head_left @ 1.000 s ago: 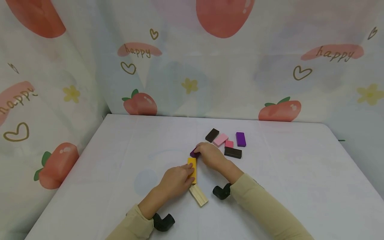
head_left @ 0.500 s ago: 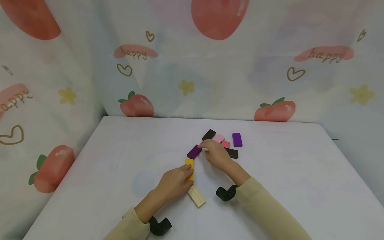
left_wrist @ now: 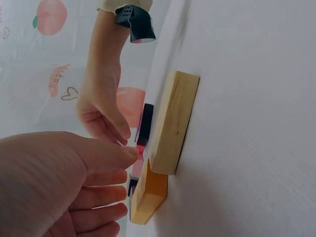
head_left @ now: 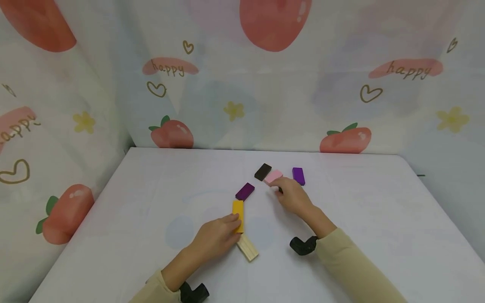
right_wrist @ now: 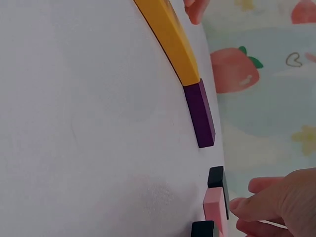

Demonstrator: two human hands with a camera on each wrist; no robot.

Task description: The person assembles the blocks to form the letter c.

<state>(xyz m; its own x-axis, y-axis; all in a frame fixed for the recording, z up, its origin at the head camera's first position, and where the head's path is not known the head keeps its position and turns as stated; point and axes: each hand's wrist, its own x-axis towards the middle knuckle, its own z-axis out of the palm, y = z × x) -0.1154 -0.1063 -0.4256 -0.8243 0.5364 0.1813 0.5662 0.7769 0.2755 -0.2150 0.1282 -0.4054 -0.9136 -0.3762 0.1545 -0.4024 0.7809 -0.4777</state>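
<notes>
My left hand [head_left: 216, 236] lies flat with its fingertips on the near end of a yellow block [head_left: 238, 212]. A plain wooden block [head_left: 247, 247] lies behind that block, and a purple block [head_left: 245, 191] lies just beyond it. In the left wrist view the left hand's fingers [left_wrist: 98, 192] are nearly straight beside the wooden block [left_wrist: 173, 123]. My right hand [head_left: 292, 196] rests further right, with its loosely curled fingertips at a pink block [head_left: 273, 177]. It covers the small blocks beneath it. In the right wrist view nothing shows between its fingers [right_wrist: 256, 205].
A dark brown block [head_left: 262, 171] and a second purple block [head_left: 298, 176] lie beside the pink one. The white table [head_left: 360, 210] is walled by a strawberry-print cloth [head_left: 235, 84] at the back and left. Black wrist cameras [head_left: 302, 245] sit on both forearms.
The right hand let go of the purple block beyond the yellow one and moved right to the pink block. The left hand stayed on the yellow block.
</notes>
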